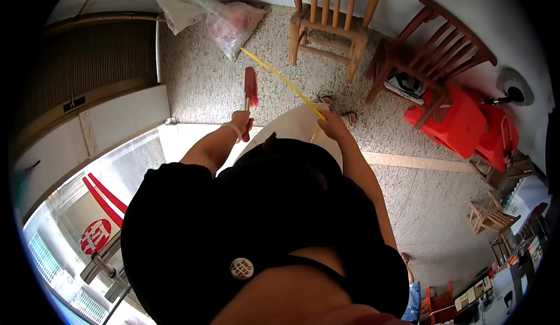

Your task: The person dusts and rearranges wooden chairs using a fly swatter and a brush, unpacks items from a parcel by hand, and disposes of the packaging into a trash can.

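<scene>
My left hand [240,124] is closed round the pale handle of a red brush-like tool [251,86], which points away from me. To its right, my right hand [332,125] grips the near end of a long, thin yellow strip [280,77]. The strip runs up and left, and its far end overlaps the lower tip of a plastic bag [233,25] with pinkish contents. Whether the strip touches the bag cannot be made out. Both hands are apart, above the speckled floor [204,86] and in front of my light trousers.
Wooden chairs [329,25] [446,42] stand by the wall at the top. Red plastic containers [455,127] are at the right. A cabinet [111,112] lines the left side. Another person in blue [413,301] is at the bottom right, near more furniture.
</scene>
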`<state>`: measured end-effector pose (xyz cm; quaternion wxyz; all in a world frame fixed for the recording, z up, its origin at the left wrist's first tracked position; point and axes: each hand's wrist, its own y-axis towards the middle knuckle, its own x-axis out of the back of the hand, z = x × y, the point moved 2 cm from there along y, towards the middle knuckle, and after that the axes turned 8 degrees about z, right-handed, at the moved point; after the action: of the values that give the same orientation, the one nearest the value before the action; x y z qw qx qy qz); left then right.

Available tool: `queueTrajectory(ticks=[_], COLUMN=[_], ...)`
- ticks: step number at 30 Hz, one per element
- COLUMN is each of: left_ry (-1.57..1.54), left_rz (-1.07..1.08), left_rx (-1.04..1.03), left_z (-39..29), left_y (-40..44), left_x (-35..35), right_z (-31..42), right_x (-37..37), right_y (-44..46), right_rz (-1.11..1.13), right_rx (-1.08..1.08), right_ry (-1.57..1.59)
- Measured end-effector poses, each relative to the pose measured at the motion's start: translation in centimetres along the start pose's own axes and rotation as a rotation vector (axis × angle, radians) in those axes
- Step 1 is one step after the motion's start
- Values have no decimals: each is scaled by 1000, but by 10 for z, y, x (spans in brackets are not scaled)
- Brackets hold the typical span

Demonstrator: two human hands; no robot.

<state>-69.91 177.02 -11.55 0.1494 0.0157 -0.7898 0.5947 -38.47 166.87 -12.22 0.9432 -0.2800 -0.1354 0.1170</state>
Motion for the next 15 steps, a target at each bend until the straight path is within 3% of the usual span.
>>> queueTrajectory(ticks=[2, 4, 6, 8, 9, 10, 12, 15], left_ry=[9, -34, -59, -1, 33, 78, 91, 142], left_rz=[-7, -7, 41, 122, 171, 149, 202, 271], left_rx=[11, 36, 41, 22, 14, 18, 20, -19], left_z=[4, 4, 4, 2, 0, -2, -12, -30], left_y=[7, 6, 5, 5, 7, 12, 12, 8], left_x=[12, 14, 13, 10, 5, -2, -16, -31], right_z=[1, -26, -93, -102, -98, -66, -34, -65], right_x=[29, 52, 51, 42, 38, 41, 32, 33], right_y=[7, 4, 11, 9, 4, -5, -19, -24], right_rz=[75, -231, -785, -861, -869, -597, -354, -389], right_rx=[-184, -522, -532, -264, -140, -205, -25, -165], right_ry=[49, 341, 884, 169, -194, -150, -151, -45])
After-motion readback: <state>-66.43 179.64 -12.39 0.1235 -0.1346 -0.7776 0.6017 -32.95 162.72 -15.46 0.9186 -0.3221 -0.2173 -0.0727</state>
